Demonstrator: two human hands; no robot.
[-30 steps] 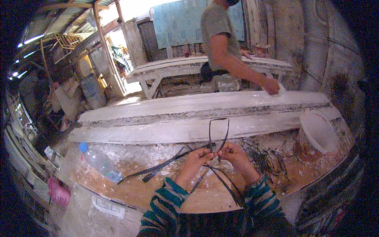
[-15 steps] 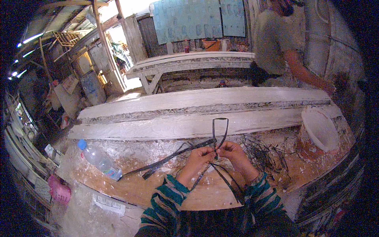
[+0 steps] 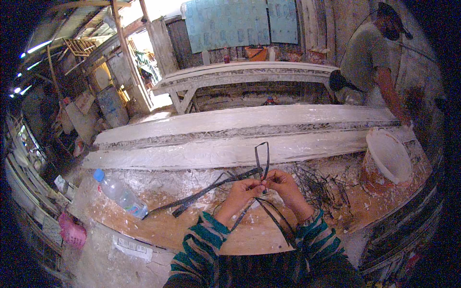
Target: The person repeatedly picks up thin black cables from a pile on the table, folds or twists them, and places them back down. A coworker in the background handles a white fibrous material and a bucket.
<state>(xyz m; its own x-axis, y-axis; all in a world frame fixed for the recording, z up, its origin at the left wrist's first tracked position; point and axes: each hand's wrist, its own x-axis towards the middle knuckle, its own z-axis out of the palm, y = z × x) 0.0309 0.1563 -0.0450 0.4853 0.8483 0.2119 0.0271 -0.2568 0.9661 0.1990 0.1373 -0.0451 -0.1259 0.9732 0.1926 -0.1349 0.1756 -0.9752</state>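
Note:
Both of my hands meet over the front of a plaster-spattered wooden board (image 3: 254, 235). Fingers pinched, my left hand (image 3: 241, 193) and my right hand (image 3: 284, 188) grip a black strip (image 3: 267, 161) between them. Its narrow loop stands up above my fingertips, and more dark strips (image 3: 276, 216) hang below toward my body. A bundle of flat black strips (image 3: 199, 193) lies to the left of my left hand. Beyond my right hand is a loose tangle of thin dark strands (image 3: 324, 189). The exact crossing point is hidden by my fingers.
Long white plaster-coated beams (image 3: 230, 151) run across behind my hands. A clear bottle with a blue cap (image 3: 117, 192) lies left; a plaster-stained bucket (image 3: 384, 163) stands right. A person (image 3: 367, 57) leans over the far right end. Another white bench (image 3: 245, 74) stands at the back.
The strip's loop has tilted left and narrowed between my pinched fingers. At the back right, the other person has shifted rightward. My hands stay in nearly the same place.

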